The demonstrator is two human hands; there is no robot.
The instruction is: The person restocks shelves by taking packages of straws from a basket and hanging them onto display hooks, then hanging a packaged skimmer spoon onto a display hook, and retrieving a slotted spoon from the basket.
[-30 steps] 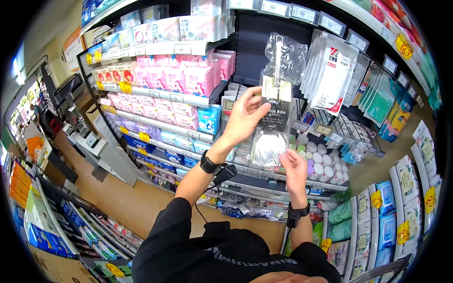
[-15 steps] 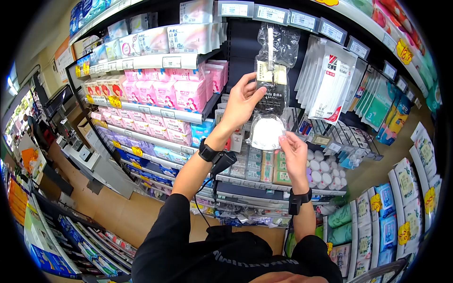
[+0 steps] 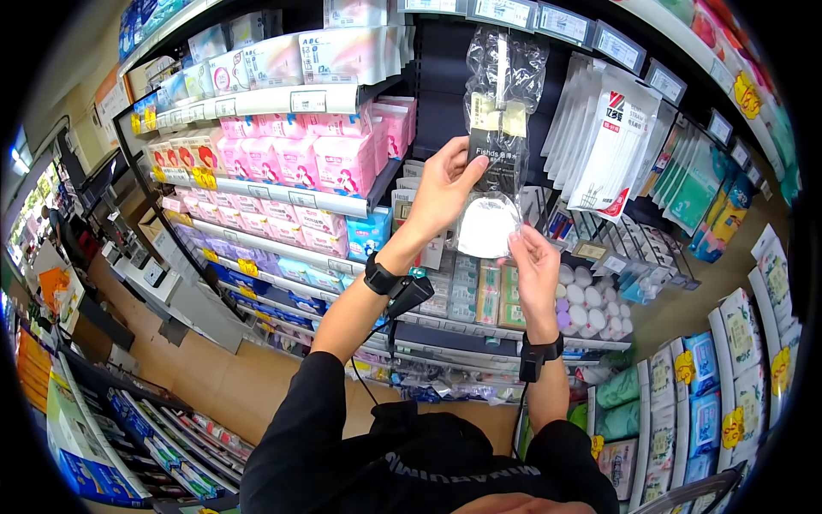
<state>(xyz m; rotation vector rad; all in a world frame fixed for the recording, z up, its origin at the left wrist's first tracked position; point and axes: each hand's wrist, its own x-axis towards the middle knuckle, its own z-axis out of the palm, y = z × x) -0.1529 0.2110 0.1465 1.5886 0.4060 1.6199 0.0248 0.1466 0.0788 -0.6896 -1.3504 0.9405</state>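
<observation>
A clear plastic packet (image 3: 497,184) with a black label hangs upright on a peg in front of the dark back panel. Inside its lower end shows a white rounded pad (image 3: 488,226). My left hand (image 3: 447,187) pinches the packet's left side at the black label, thumb in front. Lower down, my right hand (image 3: 533,264) grips the bottom right edge beside the white pad with thumb and fingertips. Other fingers of both hands are partly hidden.
White hanging packs (image 3: 621,141) are just right of the packet. Pink packages (image 3: 342,161) fill the shelves on the left. Below stand round white-lidded containers (image 3: 591,304). A side shelf with blue packs (image 3: 702,364) rises at the right. A counter (image 3: 184,295) stands far left.
The view has shifted slightly. The packet and both hands appear a little higher against my arms, and the label's lettering is easier to see. Both hands keep their hold.
</observation>
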